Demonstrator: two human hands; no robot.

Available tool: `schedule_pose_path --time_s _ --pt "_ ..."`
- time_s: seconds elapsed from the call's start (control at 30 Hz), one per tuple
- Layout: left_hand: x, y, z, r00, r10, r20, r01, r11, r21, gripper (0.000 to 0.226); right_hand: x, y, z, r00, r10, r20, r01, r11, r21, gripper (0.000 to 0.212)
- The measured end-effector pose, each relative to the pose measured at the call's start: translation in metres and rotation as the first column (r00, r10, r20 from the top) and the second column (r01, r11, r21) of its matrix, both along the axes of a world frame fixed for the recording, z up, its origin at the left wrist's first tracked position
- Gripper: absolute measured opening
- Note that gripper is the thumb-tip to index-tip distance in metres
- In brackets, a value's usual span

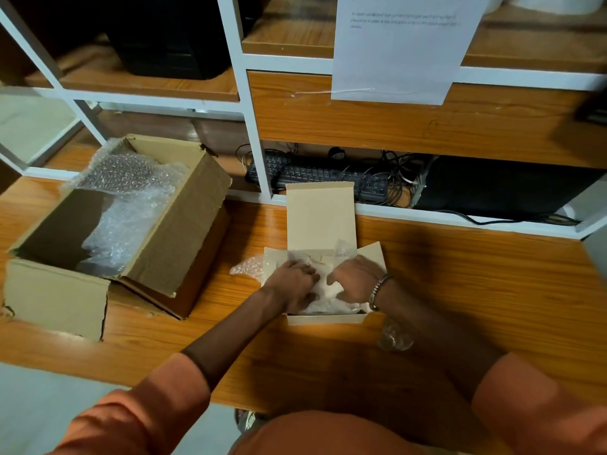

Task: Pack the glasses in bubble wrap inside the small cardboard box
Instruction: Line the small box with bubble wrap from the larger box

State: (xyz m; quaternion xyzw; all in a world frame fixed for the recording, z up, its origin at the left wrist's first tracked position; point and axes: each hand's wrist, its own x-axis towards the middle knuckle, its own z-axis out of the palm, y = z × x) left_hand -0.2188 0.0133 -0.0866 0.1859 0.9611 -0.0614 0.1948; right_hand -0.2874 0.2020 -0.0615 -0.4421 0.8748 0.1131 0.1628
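The small cardboard box (pixel 320 221) stands open on the wooden table, its lid flap upright at the back. Both hands are inside it, pressing on bubble wrap (pixel 323 302) that fills the box. My left hand (pixel 292 284) grips the wrap at the left side. My right hand (pixel 356 277) holds it at the right, with a metal bracelet on the wrist. A corner of the wrap (pixel 246 267) spills over the box's left edge. A clear glass (pixel 394 338) stands on the table under my right forearm. Whatever lies inside the wrap is hidden.
A large open cardboard box (pixel 184 221) with more bubble wrap (pixel 124 198) sits at the left. Behind the table a white shelf frame holds a black keyboard (pixel 315 175) and tangled cables. A paper sheet (pixel 400 47) hangs above.
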Motion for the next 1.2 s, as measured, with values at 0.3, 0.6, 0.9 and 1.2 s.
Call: schedule_pose_path --time_s 0.3,0.6,0.9,1.2 --pt "0.013 -0.016 0.011 0.999 0.011 -0.044 -0.016 0.994 -0.111 0.087 0.008 -0.003 -0.026 0.994 0.025 -0.11 -0.02 0.999 0.044 0.073" --pt "0.022 -0.02 0.014 0.996 0.069 -0.049 -0.069 0.997 0.018 0.094 0.009 -0.005 -0.035 0.988 0.038 -0.151 -0.011 0.984 0.179 0.088" --pt "0.038 -0.054 0.028 0.752 0.566 -0.337 -0.528 0.824 0.206 0.075 0.009 0.006 -0.001 0.968 -0.207 -0.143 0.177 0.964 -0.198 0.048" --pt "0.027 -0.042 0.058 0.669 0.688 -0.279 -0.52 0.702 0.486 0.042 0.007 0.012 0.003 0.859 -0.511 0.029 0.49 0.806 -0.332 0.053"
